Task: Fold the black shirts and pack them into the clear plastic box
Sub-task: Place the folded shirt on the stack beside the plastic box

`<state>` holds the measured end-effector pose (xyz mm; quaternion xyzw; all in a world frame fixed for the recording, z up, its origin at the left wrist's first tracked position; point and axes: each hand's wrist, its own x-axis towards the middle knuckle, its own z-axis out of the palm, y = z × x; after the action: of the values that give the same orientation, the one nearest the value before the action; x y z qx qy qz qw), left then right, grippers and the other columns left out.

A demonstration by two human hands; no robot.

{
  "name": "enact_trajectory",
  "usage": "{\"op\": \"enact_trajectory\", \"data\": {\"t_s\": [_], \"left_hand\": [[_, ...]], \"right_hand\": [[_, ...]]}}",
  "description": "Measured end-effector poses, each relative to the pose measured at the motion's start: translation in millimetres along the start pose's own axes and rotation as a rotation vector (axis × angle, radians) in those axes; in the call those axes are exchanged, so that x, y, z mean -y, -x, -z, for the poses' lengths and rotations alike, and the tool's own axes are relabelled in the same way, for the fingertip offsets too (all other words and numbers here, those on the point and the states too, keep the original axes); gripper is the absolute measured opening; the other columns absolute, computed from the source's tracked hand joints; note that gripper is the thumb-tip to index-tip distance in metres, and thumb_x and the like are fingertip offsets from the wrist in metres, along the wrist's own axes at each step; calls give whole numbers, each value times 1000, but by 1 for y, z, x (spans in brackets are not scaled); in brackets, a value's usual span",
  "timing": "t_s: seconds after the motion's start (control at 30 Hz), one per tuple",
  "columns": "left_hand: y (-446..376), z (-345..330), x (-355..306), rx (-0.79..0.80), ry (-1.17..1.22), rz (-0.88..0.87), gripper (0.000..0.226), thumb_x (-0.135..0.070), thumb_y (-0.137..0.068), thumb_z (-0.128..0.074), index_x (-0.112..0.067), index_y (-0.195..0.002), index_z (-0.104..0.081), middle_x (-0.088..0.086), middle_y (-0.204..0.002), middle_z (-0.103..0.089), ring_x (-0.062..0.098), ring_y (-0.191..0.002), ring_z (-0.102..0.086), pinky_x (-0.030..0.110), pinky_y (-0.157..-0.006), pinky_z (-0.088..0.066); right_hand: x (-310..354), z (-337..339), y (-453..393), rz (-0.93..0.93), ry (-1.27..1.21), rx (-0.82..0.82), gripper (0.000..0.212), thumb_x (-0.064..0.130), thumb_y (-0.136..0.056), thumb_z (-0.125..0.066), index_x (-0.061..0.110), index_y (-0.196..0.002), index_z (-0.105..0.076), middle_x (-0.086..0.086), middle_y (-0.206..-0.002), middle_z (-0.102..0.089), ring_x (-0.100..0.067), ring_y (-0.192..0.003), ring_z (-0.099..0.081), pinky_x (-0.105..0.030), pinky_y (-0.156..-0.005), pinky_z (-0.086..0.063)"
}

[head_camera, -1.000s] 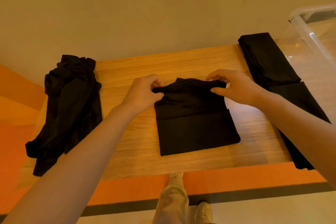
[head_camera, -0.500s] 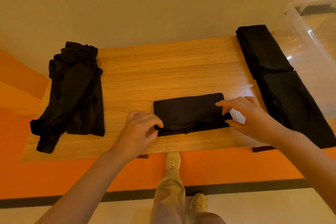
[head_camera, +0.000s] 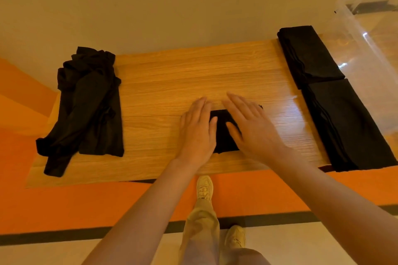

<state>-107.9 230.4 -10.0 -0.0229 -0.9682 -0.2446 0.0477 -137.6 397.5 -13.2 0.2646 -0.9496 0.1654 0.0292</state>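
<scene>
A folded black shirt (head_camera: 224, 135) lies near the front edge of the wooden table (head_camera: 193, 75). My left hand (head_camera: 197, 131) and my right hand (head_camera: 252, 129) lie flat on it with straight fingers and cover most of it. Two folded black shirts sit at the right end of the table, one at the back (head_camera: 308, 53) and one at the front (head_camera: 349, 124). A crumpled pile of unfolded black shirts (head_camera: 88, 101) lies at the left end. The clear plastic box (head_camera: 370, 49) stands at the far right, cut off by the frame.
The table stands against a beige wall. Below its front edge the floor is orange with a dark stripe, then pale. My legs in tan trousers and shoes (head_camera: 204, 187) show under the table edge.
The shirt's top half was folded down toward me into a narrow block. My hands let go of its edges and now press flat on top of it.
</scene>
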Motion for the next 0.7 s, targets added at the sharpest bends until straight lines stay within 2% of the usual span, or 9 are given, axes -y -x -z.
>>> {"op": "enact_trajectory", "data": {"t_s": [0.1, 0.27, 0.5, 0.63, 0.7], "left_hand": [[4, -23, 10, 111, -161, 11, 61, -48, -100, -11, -18, -153, -15, 1, -161, -10, 14, -149, -2, 34, -120, 1], [13, -23, 30, 195, -307, -37, 71, -63, -93, -7, -27, -154, -2, -1, -162, 2, 14, -148, 9, 41, -120, 2], [20, -17, 34, 224, -316, -9, 72, -65, -93, -11, -27, -154, -4, 1, -162, 1, 18, -149, 6, 47, -119, -3], [22, -10, 31, 278, -301, -39, 71, -64, -93, -10, -28, -154, -5, 1, -162, -1, 18, -149, 5, 45, -118, 1], [19, -2, 32, 294, -241, -49, 69, -62, -94, -10, -28, -154, -12, -2, -161, -10, 15, -148, -3, 41, -115, -2]], "right_hand": [[-6, -24, 4, -36, 72, 115, 61, 51, -100, -16, 20, -152, -21, -1, -160, -16, -14, -148, -10, -39, -120, -12], [-18, -25, 11, -75, 147, 148, 70, 60, -97, -13, 19, -154, -13, -1, -160, -9, -11, -148, -2, -37, -121, -8], [-13, -22, 17, -130, 122, 193, 73, 62, -96, -12, 18, -154, -9, -1, -161, -5, -11, -148, 2, -37, -121, -6], [-14, -12, 25, -101, 79, 224, 71, 60, -98, -13, 17, -153, -13, 0, -160, -9, -12, -148, -1, -35, -120, -5], [-20, -4, 28, -106, 59, 237, 67, 56, -99, -15, 16, -152, -21, -1, -159, -16, -14, -148, -8, -35, -120, -4]]}}
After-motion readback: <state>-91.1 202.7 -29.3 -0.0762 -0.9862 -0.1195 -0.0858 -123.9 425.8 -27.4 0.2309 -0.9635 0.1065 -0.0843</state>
